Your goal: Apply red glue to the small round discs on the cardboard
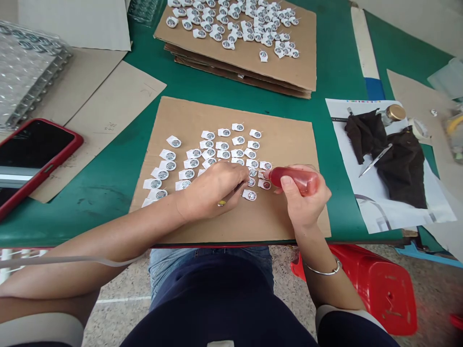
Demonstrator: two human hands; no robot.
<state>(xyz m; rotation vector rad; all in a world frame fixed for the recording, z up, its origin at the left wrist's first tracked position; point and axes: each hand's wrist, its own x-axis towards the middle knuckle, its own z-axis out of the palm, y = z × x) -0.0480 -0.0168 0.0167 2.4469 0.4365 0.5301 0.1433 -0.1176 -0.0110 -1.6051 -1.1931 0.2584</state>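
Observation:
My left hand point(217, 185) is closed around slim metal tweezers point(231, 194), their rounded end pointing back toward me. Their tips are hidden by the fingers. My right hand point(306, 197) grips a small squeeze bottle point(294, 179) of red liquid, tilted so its nozzle points left at a small part. Both hands are over a brown cardboard sheet point(213, 229). Rows of small white tabbed pieces with round metallic centres point(249, 194) lie on it. A few by the nozzle show reddish rings. Some pieces are covered by my left hand.
Behind stands a stack of cardboard sheets point(231, 60) bearing many similar pieces. At left lie a red-cased phone point(39, 159) and bubble wrap point(29, 72). At right, white paper point(376, 212) carries dark cloths point(401, 168), metal tweezers point(376, 160) and a gold-lidded jar point(394, 113).

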